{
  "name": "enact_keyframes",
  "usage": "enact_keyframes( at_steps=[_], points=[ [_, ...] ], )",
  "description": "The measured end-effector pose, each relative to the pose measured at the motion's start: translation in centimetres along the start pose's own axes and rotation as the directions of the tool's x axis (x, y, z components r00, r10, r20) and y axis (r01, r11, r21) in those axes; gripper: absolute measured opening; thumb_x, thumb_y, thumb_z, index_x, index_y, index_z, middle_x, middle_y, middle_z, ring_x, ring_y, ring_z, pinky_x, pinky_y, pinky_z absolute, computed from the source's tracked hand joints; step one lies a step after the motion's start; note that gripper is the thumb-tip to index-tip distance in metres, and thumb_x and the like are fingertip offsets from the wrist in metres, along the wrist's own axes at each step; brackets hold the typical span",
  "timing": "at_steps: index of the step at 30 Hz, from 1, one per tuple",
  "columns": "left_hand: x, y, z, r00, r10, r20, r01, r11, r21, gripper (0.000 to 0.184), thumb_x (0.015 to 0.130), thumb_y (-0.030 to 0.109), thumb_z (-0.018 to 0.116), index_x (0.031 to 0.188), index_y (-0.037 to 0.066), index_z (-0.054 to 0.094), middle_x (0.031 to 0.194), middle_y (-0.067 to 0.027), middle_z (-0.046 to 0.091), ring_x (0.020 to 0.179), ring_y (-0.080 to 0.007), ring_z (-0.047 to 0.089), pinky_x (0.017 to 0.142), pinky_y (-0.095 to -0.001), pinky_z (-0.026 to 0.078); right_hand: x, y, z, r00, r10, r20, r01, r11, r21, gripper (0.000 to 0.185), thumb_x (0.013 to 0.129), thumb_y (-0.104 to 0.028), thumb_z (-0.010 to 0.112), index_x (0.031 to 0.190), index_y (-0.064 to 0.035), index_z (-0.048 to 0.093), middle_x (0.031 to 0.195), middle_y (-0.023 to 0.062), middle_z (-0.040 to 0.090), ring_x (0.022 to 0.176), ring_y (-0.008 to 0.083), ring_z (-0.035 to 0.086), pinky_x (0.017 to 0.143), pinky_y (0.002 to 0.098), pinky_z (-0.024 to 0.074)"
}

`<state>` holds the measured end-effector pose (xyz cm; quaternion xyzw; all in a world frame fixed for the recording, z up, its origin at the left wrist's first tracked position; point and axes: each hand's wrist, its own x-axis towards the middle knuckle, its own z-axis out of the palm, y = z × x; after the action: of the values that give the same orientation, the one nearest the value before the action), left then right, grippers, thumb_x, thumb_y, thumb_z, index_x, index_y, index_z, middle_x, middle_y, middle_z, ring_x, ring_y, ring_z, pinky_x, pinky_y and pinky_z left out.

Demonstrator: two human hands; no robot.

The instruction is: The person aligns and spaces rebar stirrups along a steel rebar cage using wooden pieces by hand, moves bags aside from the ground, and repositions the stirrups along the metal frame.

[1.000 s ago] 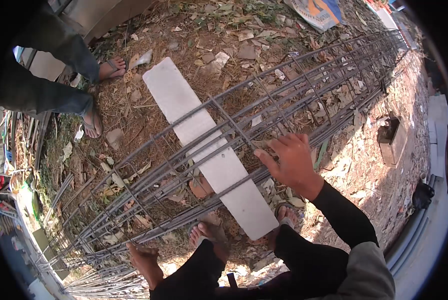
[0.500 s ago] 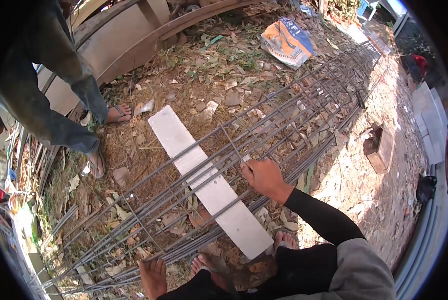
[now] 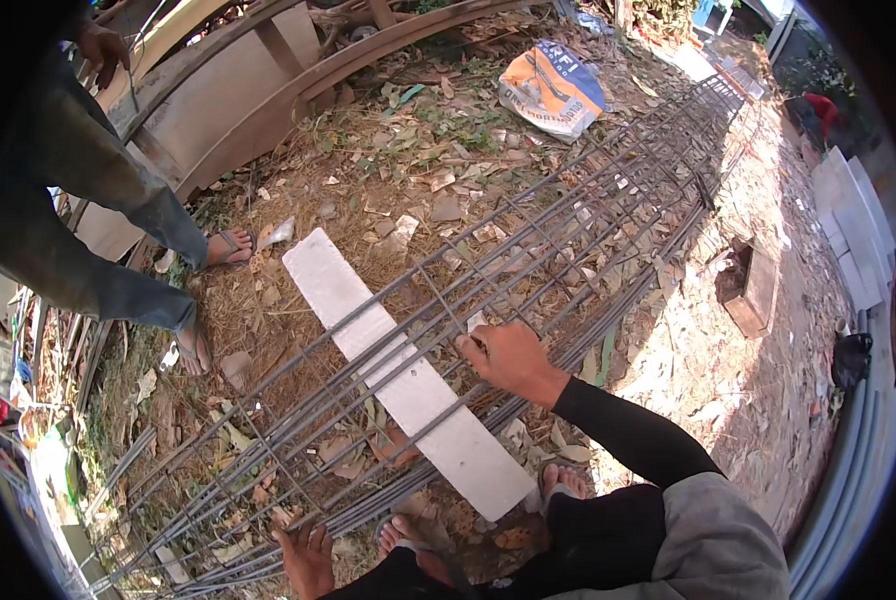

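While right hand (image 3: 516,362) curls and left hand (image 3: 309,562) splays at rebar cage (image 3: 408,337), holds unclear | uneven push could tip it

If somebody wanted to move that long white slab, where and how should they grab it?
I'd take the slab by its far end, coming from the other person's side, a hand on each long edge. It's long and flat, and that end sticks out past the metal cage crossing its middle. The near end lies close to the wearer's right foot.
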<state>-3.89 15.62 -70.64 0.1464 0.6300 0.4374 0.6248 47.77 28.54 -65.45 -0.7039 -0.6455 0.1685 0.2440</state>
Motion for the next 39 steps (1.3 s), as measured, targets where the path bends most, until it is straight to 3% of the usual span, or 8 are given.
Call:
enact_keyframes(
  at_steps=[4,8,10,26,32,35,38,39],
  points=[
    [-1.2,0.8,3.2,0.993,0.009,-0.117,-0.003,0.999,0.054,0.095,0.101,0.077,0.042,0.167,0.014,0.019,0.166,-0.0202,0.032,0.149,-0.0408,0.039,0.117,-0.0507,0.035,0.0,0.5,0.3,0.997,-0.047,-0.063,0.051,0.997,0.060,0.044,0.099,-0.039,0.066,0.090,0.0028,0.076,0.056,0.0226,0.060,0.055,0.0420,0.064,0.058,0.0507,0.0530],
    [-0.7,0.1,2.8,0.986,0.012,-0.169,-0.006,0.999,0.034,0.093,0.102,0.077,0.038,0.167,0.014,0.018,0.165,-0.0206,0.032,0.150,-0.0428,0.038,0.119,-0.0543,0.034,-0.4,0.5,0.1,1.000,-0.029,-0.004,0.029,0.999,0.043,0.044,0.099,-0.040,0.066,0.096,0.0035,0.074,0.060,0.0229,0.063,0.059,0.0424,0.067,0.061,0.0522,0.0543],
    [-1.0,0.4,3.5,0.989,0.035,-0.141,-0.023,0.996,0.082,0.093,0.102,0.077,0.037,0.166,0.012,0.018,0.165,-0.0204,0.033,0.149,-0.0434,0.038,0.120,-0.0562,0.033,-0.2,0.4,0.0,0.999,-0.001,0.045,-0.001,0.999,0.039,0.042,0.099,-0.040,0.064,0.097,0.0014,0.071,0.065,0.0233,0.067,0.067,0.0451,0.069,0.066,0.0559,0.0560],
    [-0.2,0.0,2.6,0.990,0.026,-0.139,-0.010,0.993,0.119,0.093,0.102,0.077,0.033,0.165,0.011,0.019,0.163,-0.0196,0.035,0.150,-0.0443,0.037,0.124,-0.0612,0.027,-0.6,0.7,0.0,0.998,-0.056,0.021,0.055,0.998,0.027,0.046,0.100,-0.039,0.063,0.094,0.0061,0.071,0.065,0.0259,0.065,0.062,0.0439,0.068,0.064,0.0531,0.0546],
    [-1.4,0.5,6.1,0.952,0.031,-0.304,-0.009,0.997,0.074,0.093,0.104,0.074,0.035,0.167,0.010,0.010,0.168,-0.0196,0.029,0.154,-0.0441,0.031,0.130,-0.0624,0.018,-0.8,1.0,0.2,0.997,-0.074,0.019,0.073,0.996,0.042,0.046,0.100,-0.039,0.064,0.099,0.0068,0.071,0.065,0.0262,0.065,0.063,0.0445,0.067,0.064,0.0532,0.0552],
    [-0.3,-0.2,2.8,0.966,0.072,-0.247,-0.057,0.996,0.068,0.084,0.109,0.061,0.041,0.168,0.009,0.013,0.170,-0.0153,0.029,0.152,-0.0380,0.038,0.126,-0.0579,0.034,-0.8,1.0,-0.2,0.998,-0.051,0.049,0.047,0.996,0.076,0.046,0.099,-0.038,0.064,0.107,0.0068,0.070,0.068,0.0256,0.066,0.067,0.0452,0.068,0.068,0.0536,0.0560],
    [-0.9,-1.2,0.5,0.994,0.018,0.111,0.011,0.965,-0.261,0.082,0.105,0.043,0.063,0.168,0.013,0.020,0.171,-0.0080,0.028,0.154,-0.0307,0.034,0.131,-0.0481,0.021,-0.9,0.8,-1.7,0.998,-0.013,0.059,0.003,0.984,0.176,0.046,0.097,-0.035,0.067,0.115,0.0069,0.067,0.082,0.0257,0.070,0.078,0.0436,0.071,0.074,0.0526,0.0567],
    [-0.7,-1.7,-0.2,0.975,0.057,0.216,0.016,0.946,-0.323,0.044,0.107,0.037,0.061,0.139,0.006,0.060,0.143,-0.0132,0.062,0.136,-0.0261,0.054,0.123,-0.0487,0.033,-1.2,0.8,-1.9,1.000,-0.016,0.027,0.009,0.971,0.237,0.046,0.096,-0.034,0.067,0.118,0.0072,0.066,0.087,0.0255,0.071,0.081,0.0422,0.071,0.076,0.0514,0.0566]
  ],
)
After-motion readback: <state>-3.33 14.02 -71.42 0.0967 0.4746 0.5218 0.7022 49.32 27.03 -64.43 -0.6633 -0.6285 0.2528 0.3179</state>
